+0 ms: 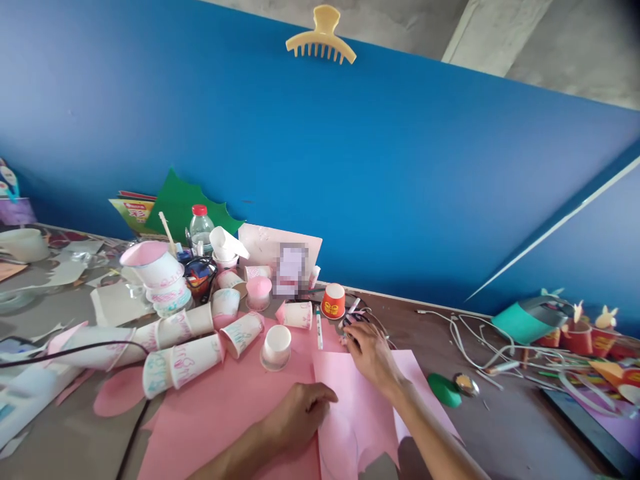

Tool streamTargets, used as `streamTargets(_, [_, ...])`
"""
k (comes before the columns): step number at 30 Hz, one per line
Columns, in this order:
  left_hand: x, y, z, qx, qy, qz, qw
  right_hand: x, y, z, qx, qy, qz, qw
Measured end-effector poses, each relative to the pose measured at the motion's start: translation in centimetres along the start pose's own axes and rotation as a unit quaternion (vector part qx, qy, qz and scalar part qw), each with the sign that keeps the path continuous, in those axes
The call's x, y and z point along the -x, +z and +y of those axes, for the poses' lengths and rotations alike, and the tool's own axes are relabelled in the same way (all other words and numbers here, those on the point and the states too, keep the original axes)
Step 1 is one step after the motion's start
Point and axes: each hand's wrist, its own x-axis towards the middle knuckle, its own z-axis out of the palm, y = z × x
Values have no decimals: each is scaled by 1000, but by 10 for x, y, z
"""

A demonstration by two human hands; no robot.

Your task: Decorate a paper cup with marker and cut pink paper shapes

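Note:
My left hand (303, 415) lies on pink paper (230, 427) with its fingers curled in. Its fingertips rest by the left edge of a lighter pink sheet (370, 393), on which a faint curved line is drawn. My right hand (374, 355) reaches across the top of that sheet, its fingers bent down at a dark, looped thing (356, 319) that they partly hide; I cannot make out what it is. Just behind the fingers, an upside-down red paper cup (333, 303) has a yellow pattern. A white marker (319, 328) lies left of my right hand.
Several decorated white paper cups (197, 360) lie at the left, near a stacked group (163, 277) and a red-capped bottle (201, 230). White cables (465, 340), a green paper piece (444, 390) and a dark tablet-like slab (583, 427) occupy the right. A blue partition (350, 167) stands behind.

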Motion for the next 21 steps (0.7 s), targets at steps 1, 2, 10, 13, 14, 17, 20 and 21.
streamTargets(1, [1, 0, 0, -26, 27, -1, 999, 2, -4, 2, -2, 6, 13, 1000])
streamTargets(2, [3, 0, 1, -68, 70, 1, 995, 4, -8, 5, -5, 10, 28, 1000])
streamTargets(10, [13, -4, 9, -274, 495, 68, 822, 35, -54, 36, -66, 55, 238, 967])
streamTargets(13, [9, -11, 2, -197, 434, 187, 859, 43, -67, 48, -97, 116, 329, 932])
streamTargets(14, [7, -14, -1, -174, 399, 233, 870, 45, -69, 52, -112, 139, 350, 920])
streamTargets(17, [0, -22, -9, -142, 315, 383, 857, 51, -68, 64, -127, 191, 399, 888])
streamTargets(20, [-5, -26, -11, -145, 283, 488, 813, 58, -57, 73, -124, 206, 391, 889])
streamTargets(21, [-5, -27, -11, -150, 279, 504, 804, 60, -51, 74, -130, 201, 358, 902])
